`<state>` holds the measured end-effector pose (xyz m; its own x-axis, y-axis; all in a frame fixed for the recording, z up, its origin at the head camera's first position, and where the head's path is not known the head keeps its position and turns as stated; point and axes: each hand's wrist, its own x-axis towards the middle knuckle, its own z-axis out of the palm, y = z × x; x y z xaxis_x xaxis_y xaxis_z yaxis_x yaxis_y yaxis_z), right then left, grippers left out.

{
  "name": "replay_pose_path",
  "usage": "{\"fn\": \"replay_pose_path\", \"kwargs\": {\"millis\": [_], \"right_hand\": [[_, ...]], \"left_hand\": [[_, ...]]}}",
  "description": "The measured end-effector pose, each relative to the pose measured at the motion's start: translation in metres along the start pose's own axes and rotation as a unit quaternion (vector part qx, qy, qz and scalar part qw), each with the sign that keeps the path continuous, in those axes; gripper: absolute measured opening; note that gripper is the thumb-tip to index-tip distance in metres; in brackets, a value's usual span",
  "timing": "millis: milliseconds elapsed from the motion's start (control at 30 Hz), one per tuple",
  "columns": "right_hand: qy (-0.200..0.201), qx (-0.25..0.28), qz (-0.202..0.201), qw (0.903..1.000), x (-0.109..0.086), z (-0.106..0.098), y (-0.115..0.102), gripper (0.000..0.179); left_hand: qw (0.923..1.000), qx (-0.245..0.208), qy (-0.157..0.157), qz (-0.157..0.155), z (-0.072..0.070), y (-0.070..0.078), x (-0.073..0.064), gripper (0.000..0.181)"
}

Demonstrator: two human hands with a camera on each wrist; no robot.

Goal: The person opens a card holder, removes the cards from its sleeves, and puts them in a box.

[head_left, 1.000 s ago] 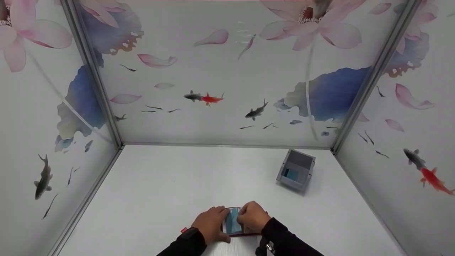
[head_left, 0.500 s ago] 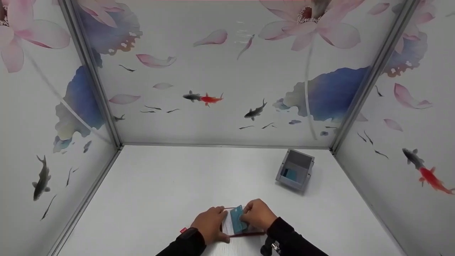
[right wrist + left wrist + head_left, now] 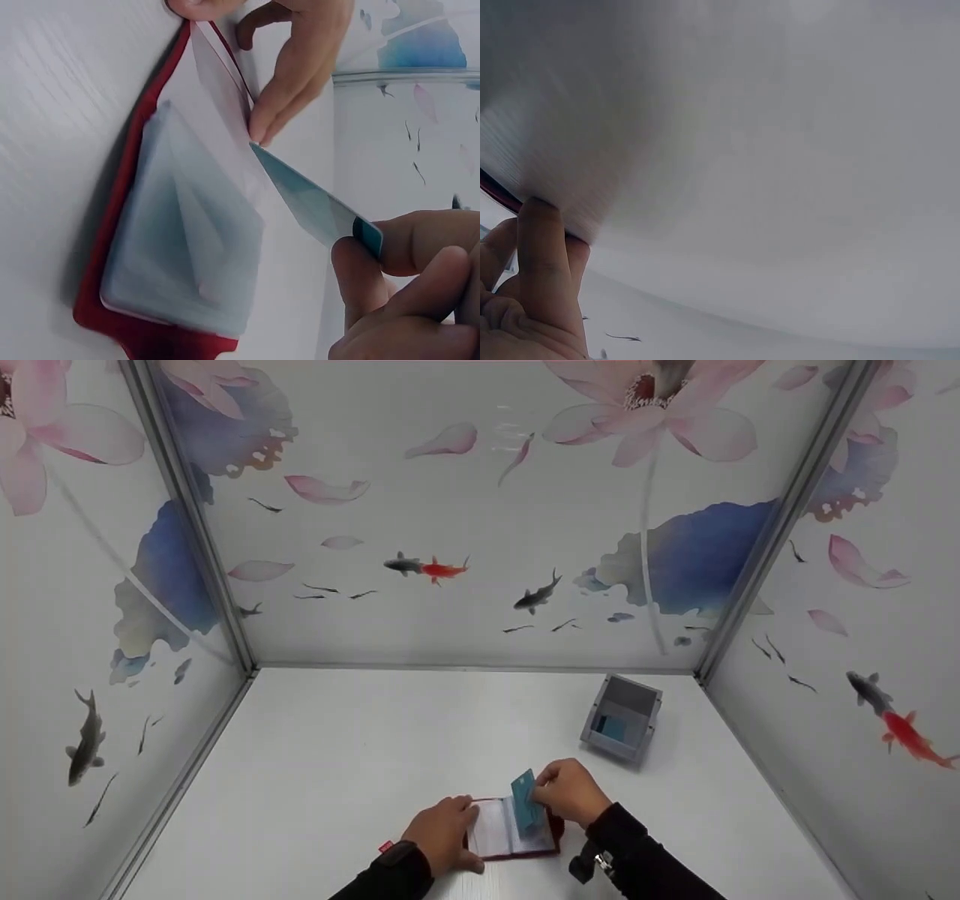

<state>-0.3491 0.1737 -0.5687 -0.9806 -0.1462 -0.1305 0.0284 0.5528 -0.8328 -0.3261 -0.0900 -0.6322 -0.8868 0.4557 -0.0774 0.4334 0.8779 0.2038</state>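
Observation:
A red card holder [image 3: 491, 826] lies spread like a booklet on the white table, showing its clear plastic sleeves [image 3: 180, 225]. My left hand [image 3: 441, 834] grips its left side, thumb on the near edge and fingers on the far edge. In the left wrist view, only part of the left hand [image 3: 544, 277] and a sliver of red cover show. My right hand [image 3: 574, 791] pinches a teal card [image 3: 525, 799] between thumb and index finger, tilted above the right-hand sleeves. The right wrist view shows the card [image 3: 315, 201] held by one end, apart from the sleeves.
Farther back on the right stands a grey open-topped box [image 3: 639, 694] with a teal flat item [image 3: 613, 727] inside. White panels printed with flowers and fish [image 3: 536, 596] wall the table at the back and both sides.
The right hand has drawn the teal card up and to the right, off the card holder, uncovering the sleeves. The left hand has stayed on the holder's left side.

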Motion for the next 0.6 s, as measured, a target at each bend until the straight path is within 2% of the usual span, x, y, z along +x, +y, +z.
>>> {"fn": "replay_pose_path", "kwargs": {"millis": [233,400,600], "right_hand": [[0.049,0.011,0.032,0.9982,0.012,-0.031,0.003,0.004],[0.08,0.013,0.031,0.9962,0.023,-0.056,0.007,0.008],[0.11,-0.001,0.033,0.9934,0.035,-0.088,0.011,0.016]], "left_hand": [[0.9998,0.003,0.008,0.016,-0.002,0.001,-0.004,0.092],[0.9995,0.001,0.018,0.028,-0.004,0.0,-0.007,0.091],[0.9993,0.002,0.018,0.033,-0.001,-0.003,-0.004,0.09]]}}
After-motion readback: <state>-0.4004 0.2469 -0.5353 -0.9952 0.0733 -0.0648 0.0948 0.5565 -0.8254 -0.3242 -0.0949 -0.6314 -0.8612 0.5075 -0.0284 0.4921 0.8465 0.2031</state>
